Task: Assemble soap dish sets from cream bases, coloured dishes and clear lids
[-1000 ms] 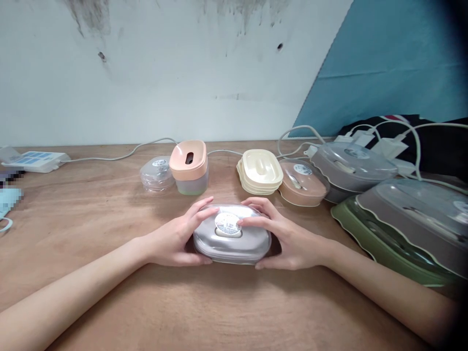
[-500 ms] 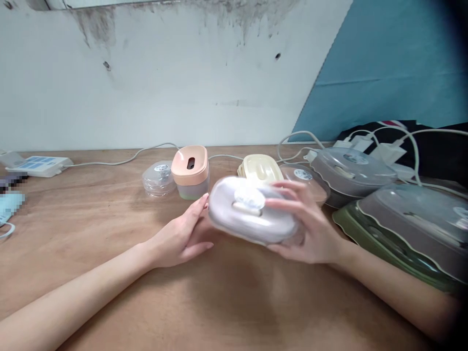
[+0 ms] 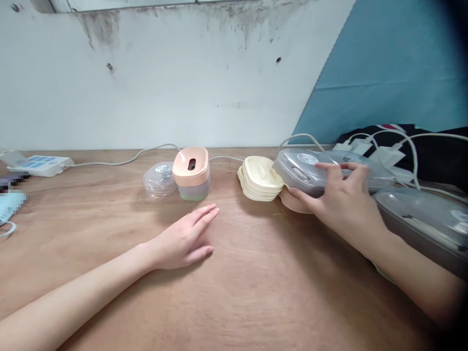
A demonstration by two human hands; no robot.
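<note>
My right hand (image 3: 338, 195) grips a grey translucent plastic box (image 3: 296, 163), oblong with a slot and a round sticker on top. The box is at the back right, over a flat peach plastic piece (image 3: 294, 202) and beside a stack of cream plastic lids (image 3: 261, 178). My left hand (image 3: 188, 239) rests on the wooden table, fingers stretched out and holding nothing. Just beyond its fingertips stands a small container with a peach slotted top (image 3: 192, 168). Left of that lies a stack of clear plastic lids (image 3: 160, 180) with a sticker.
More grey translucent boxes (image 3: 420, 214) crowd the right side of the wooden table (image 3: 234, 292). White chargers (image 3: 387, 153) and cables lie behind them. At the far left are a white power strip (image 3: 40, 165) and a light blue mask (image 3: 10, 204). A white wall (image 3: 183, 87) stands behind.
My right hand has carried the grey box from in front of the cream lids to the back right. My left hand has stayed nearly in place, its fingers lowering to the table.
</note>
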